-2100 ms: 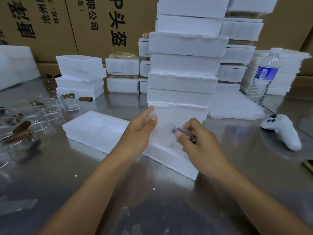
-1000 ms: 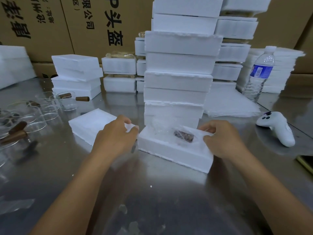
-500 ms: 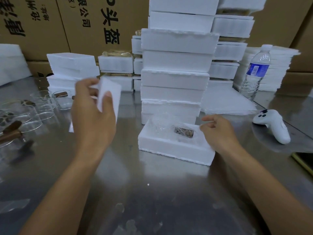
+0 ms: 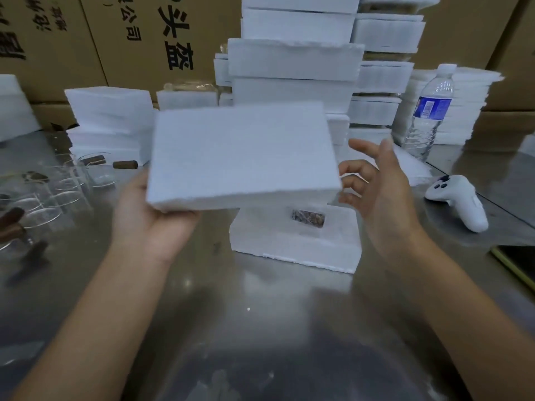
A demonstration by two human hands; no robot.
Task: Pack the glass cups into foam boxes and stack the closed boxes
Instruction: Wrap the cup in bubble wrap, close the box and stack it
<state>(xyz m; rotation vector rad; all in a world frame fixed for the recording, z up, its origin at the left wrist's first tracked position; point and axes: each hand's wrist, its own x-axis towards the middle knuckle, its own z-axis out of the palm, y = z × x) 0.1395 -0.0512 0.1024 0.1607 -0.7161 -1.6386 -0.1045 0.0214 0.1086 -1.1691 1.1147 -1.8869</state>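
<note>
Left hand (image 4: pixel 150 224), grasping the foam lid (image 4: pixel 240 157), has raised it over the filled foam box (image 4: pixel 295 244); right hand (image 4: pixel 382 192) released, ready to close.

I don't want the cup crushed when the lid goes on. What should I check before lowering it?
1. Left hand grips the white foam lid: ok.
2. Right hand on the lid's other edge: not ok, open beside it.
3. White foam box base flat on the steel table: ok.
4. Brown-handled glass cup seated fully in the base: cannot tell, the lid hides most of it.
5. Lid squared over the base: not ok, held high, offset left.
</note>
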